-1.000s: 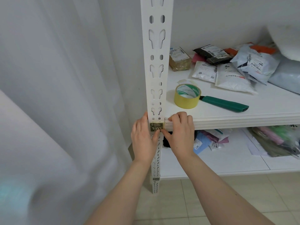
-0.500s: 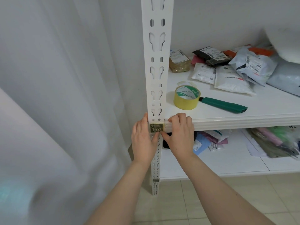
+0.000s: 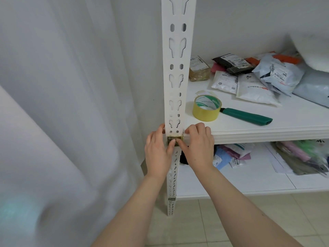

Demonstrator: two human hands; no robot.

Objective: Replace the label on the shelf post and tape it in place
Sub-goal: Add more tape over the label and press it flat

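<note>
The white slotted shelf post (image 3: 175,82) stands in the middle of the view. A small dark label (image 3: 175,139) under yellowish tape sits on it at the level of the upper shelf edge. My left hand (image 3: 157,152) clasps the post from the left, fingers round its side and thumb pressed on the label. My right hand (image 3: 197,147) clasps it from the right, its fingers curled over the tape end at the shelf edge and its thumb on the label. Both thumbs hide the label's lower half. A yellow tape roll (image 3: 206,108) lies on the shelf.
A green-handled cutter (image 3: 247,117) lies right of the roll on the upper shelf (image 3: 267,134). Several parcels (image 3: 252,81) are piled behind. More bags lie on the lower shelf (image 3: 231,184). A white curtain (image 3: 71,104) hangs at the left. A second small label (image 3: 172,199) sits low on the post.
Both thumbs have slid inward over the label and now cover its printed digits. The hands otherwise stay in place on the post.
</note>
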